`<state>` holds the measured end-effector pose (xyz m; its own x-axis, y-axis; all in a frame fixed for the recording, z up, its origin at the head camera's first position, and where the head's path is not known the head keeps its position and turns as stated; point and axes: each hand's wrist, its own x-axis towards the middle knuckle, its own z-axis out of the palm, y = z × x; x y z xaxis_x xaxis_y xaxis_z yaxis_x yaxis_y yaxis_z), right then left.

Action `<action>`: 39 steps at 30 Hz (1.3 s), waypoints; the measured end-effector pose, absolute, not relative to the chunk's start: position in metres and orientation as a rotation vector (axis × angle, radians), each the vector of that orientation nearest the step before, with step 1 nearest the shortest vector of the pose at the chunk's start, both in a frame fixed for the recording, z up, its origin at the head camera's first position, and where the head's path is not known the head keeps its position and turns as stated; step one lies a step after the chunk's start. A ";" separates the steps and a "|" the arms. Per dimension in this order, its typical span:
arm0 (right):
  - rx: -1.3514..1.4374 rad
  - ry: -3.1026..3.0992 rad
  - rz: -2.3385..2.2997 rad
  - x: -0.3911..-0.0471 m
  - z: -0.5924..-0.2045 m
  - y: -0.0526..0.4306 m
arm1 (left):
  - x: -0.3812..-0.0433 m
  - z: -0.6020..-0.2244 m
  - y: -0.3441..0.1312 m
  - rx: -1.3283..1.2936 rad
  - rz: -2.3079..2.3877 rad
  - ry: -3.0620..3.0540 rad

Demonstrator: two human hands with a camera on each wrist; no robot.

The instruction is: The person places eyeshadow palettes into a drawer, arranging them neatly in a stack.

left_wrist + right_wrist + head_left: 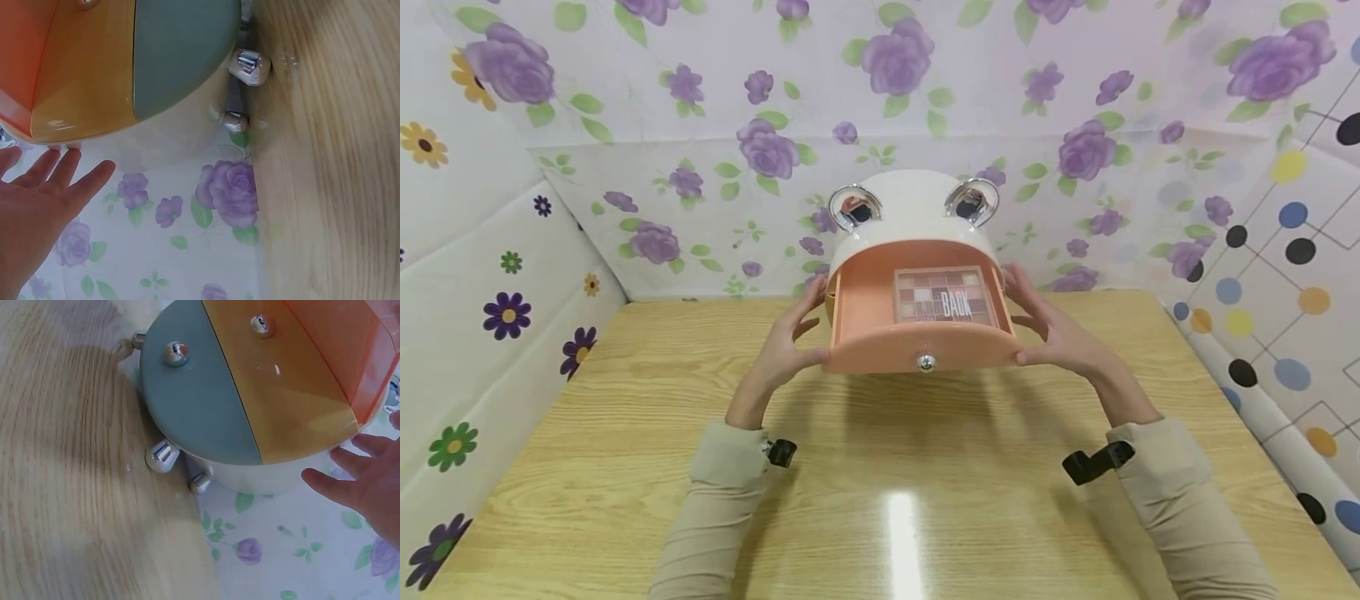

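Observation:
A white frog-shaped drawer organizer (913, 204) with round chrome eyes stands at the table's far side. Its pink top drawer (865, 304) is pulled out, with a clear-lidded makeup palette (943, 293) inside and a silver knob (927, 362) in front. My left hand (781, 343) is at the left side, thumb at the drawer front's corner, fingers stretched along the white body. Mirroring it, my right hand (1063, 335) has its thumb at the right corner and fingers against that side. Below, the yellow drawer (275, 394) and grey-green drawer (194, 400) are closed.
The organizer rests on short silver feet (164, 456) on a wooden table (647, 392). Close behind it is a wall covering (700, 217) with purple flowers. A dotted covering (1292, 292) borders the right side, a flowered one (512, 275) the left.

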<state>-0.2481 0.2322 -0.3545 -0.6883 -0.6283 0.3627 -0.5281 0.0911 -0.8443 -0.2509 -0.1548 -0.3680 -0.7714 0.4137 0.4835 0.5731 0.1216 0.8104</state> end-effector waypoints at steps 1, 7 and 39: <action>-1.185 2.261 -1.682 -0.248 -0.354 0.232 | -0.251 -0.368 -0.155 -0.994 -1.729 -2.241; -1.130 2.298 -1.779 -0.245 -0.354 0.227 | -0.253 -0.369 -0.153 -0.976 -1.711 -2.223; -0.317 3.145 -1.999 -0.254 -0.362 0.184 | -0.270 -0.368 -0.125 -0.420 -1.312 -1.973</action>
<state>-0.2539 0.1844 -0.3615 -0.8130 0.1707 0.5567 -0.4314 0.4654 -0.7728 -0.2695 -0.1247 -0.3680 -0.6886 -0.1168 0.7156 0.6148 0.4292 0.6617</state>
